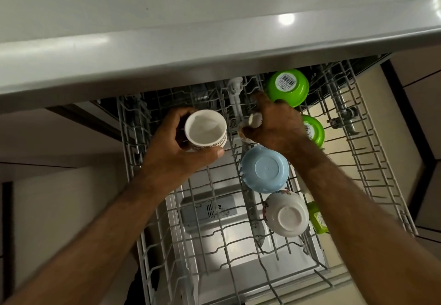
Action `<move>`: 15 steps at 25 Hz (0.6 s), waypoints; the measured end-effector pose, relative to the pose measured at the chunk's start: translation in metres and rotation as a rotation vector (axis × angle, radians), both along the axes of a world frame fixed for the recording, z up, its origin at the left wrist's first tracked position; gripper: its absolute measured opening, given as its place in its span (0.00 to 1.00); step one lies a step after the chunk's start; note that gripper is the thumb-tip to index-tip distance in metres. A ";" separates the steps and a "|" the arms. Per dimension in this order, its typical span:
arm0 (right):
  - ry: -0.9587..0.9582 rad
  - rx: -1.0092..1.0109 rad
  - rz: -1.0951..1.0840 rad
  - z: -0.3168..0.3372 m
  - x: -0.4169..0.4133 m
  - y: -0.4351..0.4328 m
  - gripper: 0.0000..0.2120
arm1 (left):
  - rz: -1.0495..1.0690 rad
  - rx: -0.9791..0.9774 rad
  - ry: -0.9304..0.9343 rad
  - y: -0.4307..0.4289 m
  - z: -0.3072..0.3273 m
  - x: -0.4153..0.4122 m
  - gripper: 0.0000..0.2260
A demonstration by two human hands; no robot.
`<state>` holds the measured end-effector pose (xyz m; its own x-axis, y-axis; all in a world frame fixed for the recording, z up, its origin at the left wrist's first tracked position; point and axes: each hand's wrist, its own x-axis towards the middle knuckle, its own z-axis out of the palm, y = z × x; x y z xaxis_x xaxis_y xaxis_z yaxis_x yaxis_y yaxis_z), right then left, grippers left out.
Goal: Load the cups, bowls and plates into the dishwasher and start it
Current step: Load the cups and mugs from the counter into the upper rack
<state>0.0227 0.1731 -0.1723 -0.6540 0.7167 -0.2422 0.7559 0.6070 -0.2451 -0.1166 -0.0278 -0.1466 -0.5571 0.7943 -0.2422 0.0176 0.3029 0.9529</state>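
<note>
The dishwasher's upper rack is pulled out below the counter. My left hand grips a white patterned cup, mouth up, over the rack's back left. My right hand is closed on a second small cup, mostly hidden by the fingers, at the rack's back middle. Upside down in the rack sit a green bowl, another green bowl partly behind my right wrist, a blue bowl and a white flowered bowl.
A grey countertop edge overhangs the rack's back. The open dishwasher door with its detergent compartment lies beneath the rack. A small green item sits at the rack's right, beside my forearm. Cabinet fronts flank both sides.
</note>
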 end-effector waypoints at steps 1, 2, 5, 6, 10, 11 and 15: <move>0.015 -0.007 -0.019 -0.003 0.002 0.001 0.36 | 0.003 0.000 -0.004 0.000 -0.002 0.001 0.32; 0.024 -0.017 -0.024 -0.006 0.004 0.002 0.37 | 0.001 -0.002 -0.008 0.000 -0.003 0.001 0.32; 0.004 -0.032 0.001 -0.013 0.005 0.002 0.40 | 0.000 -0.018 -0.007 0.002 -0.008 0.004 0.34; 0.009 -0.013 0.009 -0.012 0.006 0.000 0.41 | 0.005 -0.025 -0.005 0.003 -0.009 0.005 0.34; 0.358 -0.094 0.021 -0.001 0.013 -0.014 0.36 | 0.050 -0.024 -0.120 0.009 -0.012 0.009 0.36; 0.484 -0.264 0.012 0.002 0.014 -0.019 0.35 | 0.068 -0.006 -0.168 0.013 -0.013 0.010 0.36; 0.823 -0.999 -0.106 0.003 0.014 -0.037 0.39 | 0.089 0.092 -0.335 0.028 -0.015 0.012 0.29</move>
